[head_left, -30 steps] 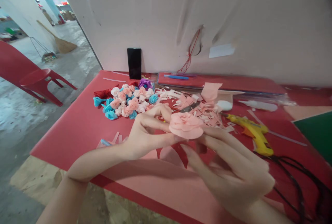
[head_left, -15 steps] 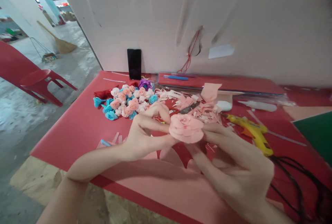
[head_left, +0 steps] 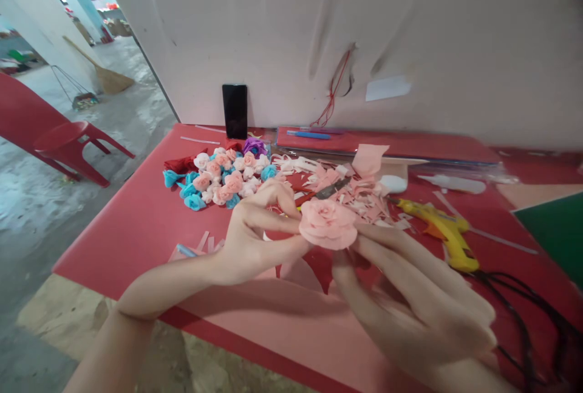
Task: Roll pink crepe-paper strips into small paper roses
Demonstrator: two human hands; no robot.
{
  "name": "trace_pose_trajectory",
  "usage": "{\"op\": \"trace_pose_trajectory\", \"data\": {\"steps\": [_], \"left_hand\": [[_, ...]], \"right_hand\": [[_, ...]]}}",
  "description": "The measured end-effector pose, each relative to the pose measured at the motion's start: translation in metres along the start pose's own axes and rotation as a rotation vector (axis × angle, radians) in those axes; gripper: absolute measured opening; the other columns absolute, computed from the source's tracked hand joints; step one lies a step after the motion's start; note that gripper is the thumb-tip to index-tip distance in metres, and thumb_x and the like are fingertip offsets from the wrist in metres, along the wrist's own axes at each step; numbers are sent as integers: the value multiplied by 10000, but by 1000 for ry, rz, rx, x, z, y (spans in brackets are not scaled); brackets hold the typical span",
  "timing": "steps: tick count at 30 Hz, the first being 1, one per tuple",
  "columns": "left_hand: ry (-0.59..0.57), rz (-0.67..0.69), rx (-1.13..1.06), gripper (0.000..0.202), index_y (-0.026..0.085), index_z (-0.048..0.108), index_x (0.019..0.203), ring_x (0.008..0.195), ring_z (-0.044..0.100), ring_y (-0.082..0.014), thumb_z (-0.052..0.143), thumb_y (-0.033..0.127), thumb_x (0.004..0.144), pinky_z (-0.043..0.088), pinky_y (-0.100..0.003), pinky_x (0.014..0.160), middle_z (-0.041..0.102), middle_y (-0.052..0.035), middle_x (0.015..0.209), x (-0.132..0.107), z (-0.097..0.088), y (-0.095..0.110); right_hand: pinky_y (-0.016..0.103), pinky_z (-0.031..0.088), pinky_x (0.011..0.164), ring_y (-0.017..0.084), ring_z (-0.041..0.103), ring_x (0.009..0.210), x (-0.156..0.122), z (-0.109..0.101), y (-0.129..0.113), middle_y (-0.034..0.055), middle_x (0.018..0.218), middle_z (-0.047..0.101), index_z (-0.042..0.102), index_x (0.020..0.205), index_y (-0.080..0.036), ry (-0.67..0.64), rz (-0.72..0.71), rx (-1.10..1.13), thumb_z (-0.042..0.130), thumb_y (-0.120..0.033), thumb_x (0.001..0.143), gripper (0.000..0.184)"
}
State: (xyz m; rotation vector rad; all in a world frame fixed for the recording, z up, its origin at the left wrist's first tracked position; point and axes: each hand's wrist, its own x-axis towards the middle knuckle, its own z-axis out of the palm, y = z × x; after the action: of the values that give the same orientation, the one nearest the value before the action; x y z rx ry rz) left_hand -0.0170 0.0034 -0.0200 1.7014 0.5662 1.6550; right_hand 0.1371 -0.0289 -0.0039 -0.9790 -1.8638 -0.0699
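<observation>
A pink paper rose [head_left: 328,223] is held above the red table [head_left: 132,229] between both hands. My left hand [head_left: 259,229] pinches its left edge with fingers curled round it. My right hand [head_left: 410,302] supports the rose from below and the right, its fingers long and partly spread beneath the flower. Under the hands lies a pink paper sheet [head_left: 273,314] with cut curves.
A heap of small pink, white, blue and purple paper roses [head_left: 223,177] lies behind the left hand. Pink scraps and scissors [head_left: 337,189] sit centre, a yellow glue gun [head_left: 444,232] with black cable to the right. A phone [head_left: 235,111] leans on the wall. A red chair [head_left: 54,138] stands at left.
The rose has stayed nearly in place between the hands. My right-hand fingers have shifted under it and turned it a little.
</observation>
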Motion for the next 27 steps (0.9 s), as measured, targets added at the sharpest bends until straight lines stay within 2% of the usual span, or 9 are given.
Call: {"op": "trace_pose_trajectory", "data": {"steps": [4,8,11,15,19,24,27], "left_hand": [[-13,-105,-48,221,272,727,582,633,443,-109,702,78,685,380,-296,622,459,23,581,-1,0,3],[35,-291,-147,215,312,754,651,637,465,-106,737,98,653,407,-277,611,480,18,610,-3,0,5],[56,-380,-213,175,308,762,686,643,496,-115,748,138,651,425,-270,584,541,1,637,-3,1,5],[53,-385,-243,153,305,763,675,654,516,-121,739,154,664,446,-276,610,574,-5,633,-2,1,5],[50,-373,-249,140,297,757,643,649,524,-115,748,158,659,464,-279,630,575,6,627,-3,2,5],[16,-429,-295,151,251,727,547,724,572,-138,736,209,691,495,-290,684,614,-12,700,-4,4,5],[19,-442,-316,183,240,705,513,728,593,-141,738,242,693,511,-299,698,624,-7,702,-3,6,6]], "right_hand": [[239,562,524,156,666,582,1,1,-1,-1,680,690,616,747,-244,39,-44,-39,609,-48,724,198],[221,554,522,135,650,592,6,1,-2,1,700,677,587,757,-228,29,59,91,552,-53,754,179],[180,512,447,86,584,500,9,1,-2,-16,709,656,577,778,-219,-39,140,254,553,-79,766,143],[162,436,354,63,505,426,11,2,-1,-39,647,612,583,741,-219,-114,237,388,624,-125,741,102],[169,458,398,67,528,444,8,3,1,-45,652,621,589,721,-227,-112,283,429,601,-105,748,126],[193,459,431,79,531,461,7,3,-1,-49,622,608,553,654,-225,-114,324,440,577,-101,743,154],[196,449,418,83,528,467,6,5,-3,-40,639,614,562,681,-229,-91,329,435,578,-91,745,153]]}}
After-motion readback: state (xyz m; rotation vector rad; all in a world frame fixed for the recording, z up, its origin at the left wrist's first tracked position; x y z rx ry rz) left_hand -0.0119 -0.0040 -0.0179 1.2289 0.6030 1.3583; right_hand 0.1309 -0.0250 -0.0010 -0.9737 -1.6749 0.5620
